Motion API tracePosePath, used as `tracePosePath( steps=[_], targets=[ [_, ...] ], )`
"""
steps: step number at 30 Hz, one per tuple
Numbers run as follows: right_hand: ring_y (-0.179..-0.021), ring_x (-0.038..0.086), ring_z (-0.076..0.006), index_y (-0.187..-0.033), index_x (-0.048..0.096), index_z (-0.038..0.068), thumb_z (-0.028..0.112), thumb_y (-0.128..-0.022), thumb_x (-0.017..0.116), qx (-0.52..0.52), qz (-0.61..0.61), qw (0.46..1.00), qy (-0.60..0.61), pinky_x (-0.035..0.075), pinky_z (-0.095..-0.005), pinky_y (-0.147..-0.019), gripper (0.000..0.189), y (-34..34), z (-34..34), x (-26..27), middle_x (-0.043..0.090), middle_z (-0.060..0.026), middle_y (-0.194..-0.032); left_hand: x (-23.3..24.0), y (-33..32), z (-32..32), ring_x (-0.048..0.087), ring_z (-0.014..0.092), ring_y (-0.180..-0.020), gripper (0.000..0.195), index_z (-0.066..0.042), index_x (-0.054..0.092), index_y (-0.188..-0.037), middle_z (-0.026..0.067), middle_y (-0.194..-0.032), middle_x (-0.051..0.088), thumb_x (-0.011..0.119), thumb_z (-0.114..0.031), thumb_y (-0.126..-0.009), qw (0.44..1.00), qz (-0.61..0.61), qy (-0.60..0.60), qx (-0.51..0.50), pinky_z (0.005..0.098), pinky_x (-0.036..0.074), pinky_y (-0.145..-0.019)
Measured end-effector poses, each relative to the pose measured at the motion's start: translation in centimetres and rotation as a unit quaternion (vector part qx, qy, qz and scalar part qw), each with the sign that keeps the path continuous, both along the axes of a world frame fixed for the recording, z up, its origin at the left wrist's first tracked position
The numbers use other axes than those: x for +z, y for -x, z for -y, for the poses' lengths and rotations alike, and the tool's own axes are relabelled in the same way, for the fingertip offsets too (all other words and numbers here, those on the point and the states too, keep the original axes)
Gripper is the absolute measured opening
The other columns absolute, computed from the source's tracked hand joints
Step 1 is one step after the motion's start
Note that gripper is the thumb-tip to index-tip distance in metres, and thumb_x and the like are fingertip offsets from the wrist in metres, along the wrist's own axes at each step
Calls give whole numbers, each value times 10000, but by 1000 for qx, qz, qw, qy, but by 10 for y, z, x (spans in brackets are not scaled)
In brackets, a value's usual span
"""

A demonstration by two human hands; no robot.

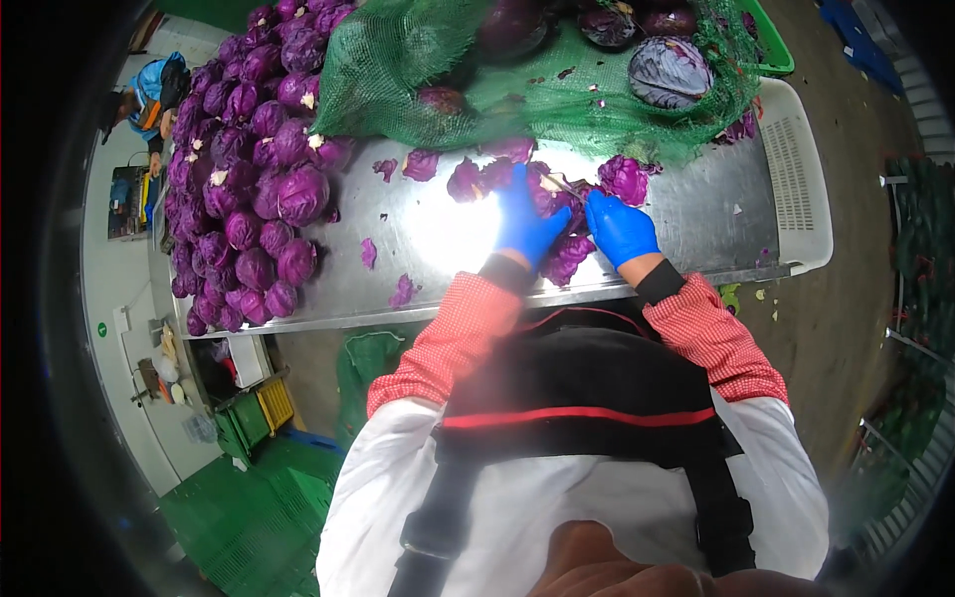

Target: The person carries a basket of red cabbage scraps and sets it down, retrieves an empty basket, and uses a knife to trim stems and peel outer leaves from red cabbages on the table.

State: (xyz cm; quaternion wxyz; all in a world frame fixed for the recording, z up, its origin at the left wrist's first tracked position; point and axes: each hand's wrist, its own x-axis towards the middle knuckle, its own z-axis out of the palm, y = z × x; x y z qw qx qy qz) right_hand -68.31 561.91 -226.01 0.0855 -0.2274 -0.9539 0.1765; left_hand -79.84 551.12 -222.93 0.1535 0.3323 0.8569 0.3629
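Blue gloves cover both my hands above the metal table. My left hand has its fingers spread at the loose red cabbage leaves; whether it grips one is hidden. A knife is held in my right hand, its thin blade pointing up and left over a leaf piece with a pale core. More torn leaves lie between and below my hands. Just beyond them, a green mesh sack lies open with darker cabbages, one of them a whitish-purple head.
Red cabbages are heaped on the table's left side. A white plastic basket stands at the right end, a green crate behind it. Another person is at the far left. Green crates sit on the floor.
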Motion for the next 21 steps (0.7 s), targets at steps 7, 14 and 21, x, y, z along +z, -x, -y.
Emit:
tracePosePath(
  steps=[7,14,21],
  targets=[
    [-688,575,-341,-844,531,61,311,-806,430,-43,28,996,74,443,-436,-610,272,24,-63,24,583,-186,-739,-26,3,13,543,318,-857,775,3,307,-1231,213,-1024,508,681,-298,-623,992,-95,-57,-55,374,431,-764],
    [-716,580,-345,-1049,488,110,309,-813,419,-28,-64,982,177,455,-436,-619,316,57,-7,19,591,-193,-795,-13,12,45,432,283,-1089,817,-16,248,-1286,188,-1183,418,689,-238,-636,990,81,-99,-53,335,358,-894],
    [-738,591,-324,-1008,502,83,480,-731,536,-111,-1,941,319,460,-395,-638,485,51,8,2,600,-168,-782,-13,8,72,377,209,-1153,797,-14,254,-1293,144,-1267,372,694,-147,-643,934,290,-208,-14,313,331,-936]
  ],
)
